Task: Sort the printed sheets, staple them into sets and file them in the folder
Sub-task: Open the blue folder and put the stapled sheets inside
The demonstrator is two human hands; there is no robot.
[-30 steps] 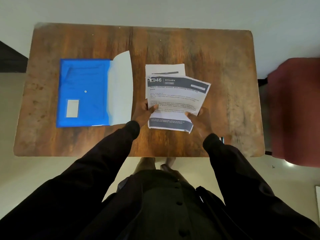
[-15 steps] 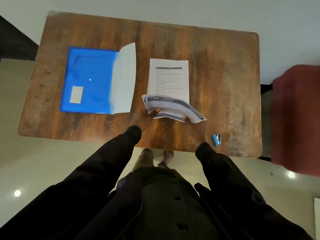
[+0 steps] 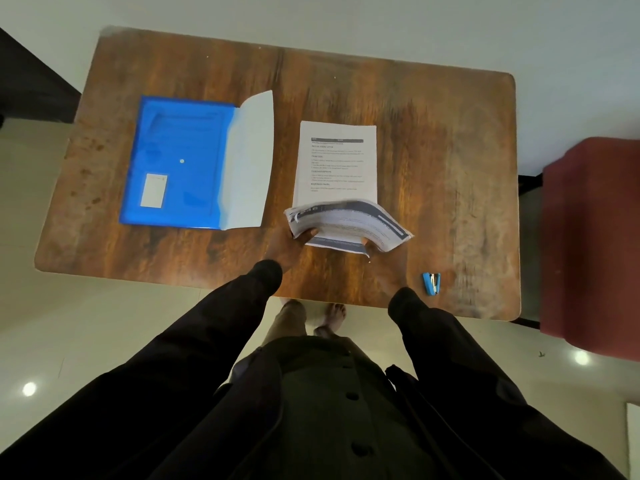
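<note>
Tipped flatter, the sheaf (image 3: 346, 223) stays clamped in left hand (image 3: 283, 249) and right hand (image 3: 383, 268), baring one sheet (image 3: 335, 161) beyond them; sorting likely ongoing

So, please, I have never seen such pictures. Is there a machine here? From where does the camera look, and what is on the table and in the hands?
There is no machine: a person works with two bare hands. The one camera is worn on the head and looks down, so you see dark sleeves reaching forward. The left hand and right hand together grip a curled bundle of printed sheets over the wooden table. Beyond it another printed sheet lies flat. To the left lies a blue folder with its flap open. Near the right sleeve lies a small blue stapler, untouched. A red seat stands at the right.
</note>
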